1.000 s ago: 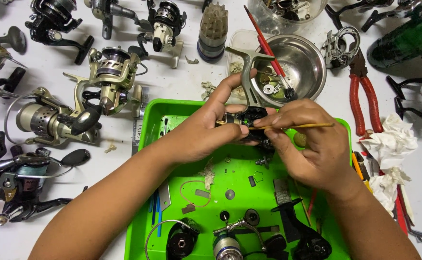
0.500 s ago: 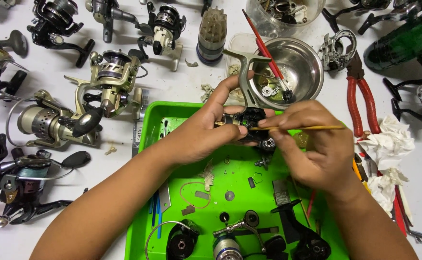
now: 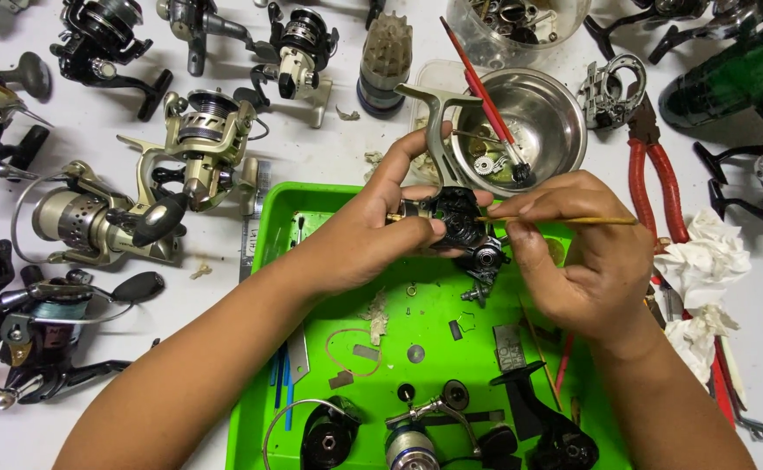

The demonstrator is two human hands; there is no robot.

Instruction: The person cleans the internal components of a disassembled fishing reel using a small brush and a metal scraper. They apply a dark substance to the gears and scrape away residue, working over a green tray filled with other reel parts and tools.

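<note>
The left hand point(image 3: 373, 235) curls its fingers closed around a black fishing reel body point(image 3: 451, 213), holding it above the green tray point(image 3: 312, 218). The right hand point(image 3: 586, 252) pinches a thin yellow brush point(image 3: 573, 220) between thumb and fingertips, its tip touching the reel body.

Glossy green plastic tray point(image 3: 312, 218), shiny steel bowl point(image 3: 555, 122), crumpled white paper point(image 3: 703, 261).

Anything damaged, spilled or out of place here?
Nothing damaged. The left hand holds an opened reel body; its parts lie loose in the green tray, and crumpled tissue sits beside red pliers.
</note>
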